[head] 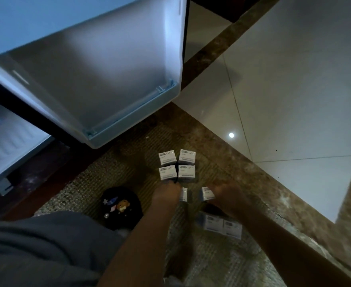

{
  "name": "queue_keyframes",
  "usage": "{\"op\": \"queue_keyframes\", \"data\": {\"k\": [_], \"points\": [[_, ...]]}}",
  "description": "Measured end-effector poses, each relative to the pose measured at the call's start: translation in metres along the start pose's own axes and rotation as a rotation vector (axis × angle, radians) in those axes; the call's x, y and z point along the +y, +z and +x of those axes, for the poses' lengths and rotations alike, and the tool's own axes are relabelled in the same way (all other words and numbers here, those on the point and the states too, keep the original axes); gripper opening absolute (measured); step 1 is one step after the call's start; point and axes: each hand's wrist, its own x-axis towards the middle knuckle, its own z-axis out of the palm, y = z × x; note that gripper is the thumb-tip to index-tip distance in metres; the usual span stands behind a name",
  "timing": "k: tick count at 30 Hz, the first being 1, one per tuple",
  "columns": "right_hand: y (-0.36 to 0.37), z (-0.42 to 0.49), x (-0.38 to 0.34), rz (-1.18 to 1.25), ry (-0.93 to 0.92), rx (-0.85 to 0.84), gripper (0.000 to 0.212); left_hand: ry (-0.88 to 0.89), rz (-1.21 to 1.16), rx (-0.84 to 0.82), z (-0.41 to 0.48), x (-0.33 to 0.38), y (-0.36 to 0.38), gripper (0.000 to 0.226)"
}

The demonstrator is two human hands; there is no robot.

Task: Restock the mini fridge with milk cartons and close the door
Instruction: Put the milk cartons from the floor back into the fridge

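The restocking looks hardly begun: the fridge door [100, 65] stands open at 10 o'clock, four milk cartons [177, 164] wait on the mat [112, 172] at 12 o'clock from the hands, the left hand [166, 194] grasps the left carton [184, 194] and the right hand [225, 196] the right carton [207, 193].

Print on milk cartons [167, 157] blurred; nothing legible.

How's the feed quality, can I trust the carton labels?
Head view: dim overall; a round glare spot on the glossy pale floor tile; the small white milk cartons look soft, labels unreadable; the open white fridge door bows from wide-angle distortion.
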Motion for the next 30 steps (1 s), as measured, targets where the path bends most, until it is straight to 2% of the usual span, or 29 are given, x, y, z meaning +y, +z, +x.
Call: {"op": "queue_keyframes", "data": {"k": [6,9,12,15,20,25,30], "points": [[-0.018,-0.002,-0.008,0.158,0.082,-0.031,0.044,-0.019,-0.039,0.056,-0.004,-0.001,-0.004,0.043],[-0.033,-0.006,-0.012,0.145,0.039,-0.027,0.041,-0.009,-0.033,0.076,-0.018,-0.003,-0.007,0.043],[-0.057,-0.014,-0.016,0.227,-0.014,0.069,0.036,0.034,-0.003,0.086,-0.041,-0.001,-0.025,0.039],[-0.095,-0.028,-0.026,0.128,-0.089,0.147,0.038,0.082,-0.049,0.068,-0.066,-0.002,-0.058,0.034],[-0.160,-0.050,-0.050,0.065,-0.224,0.215,0.029,0.147,-0.085,0.065,-0.110,-0.020,-0.111,0.034],[-0.218,-0.067,-0.082,-0.047,-0.294,0.271,0.034,0.158,-0.030,0.240,-0.172,-0.055,-0.145,0.033],[-0.275,-0.086,-0.125,-0.020,-0.413,0.382,0.026,0.166,-0.100,0.516,-0.240,-0.094,-0.160,0.031]]}}
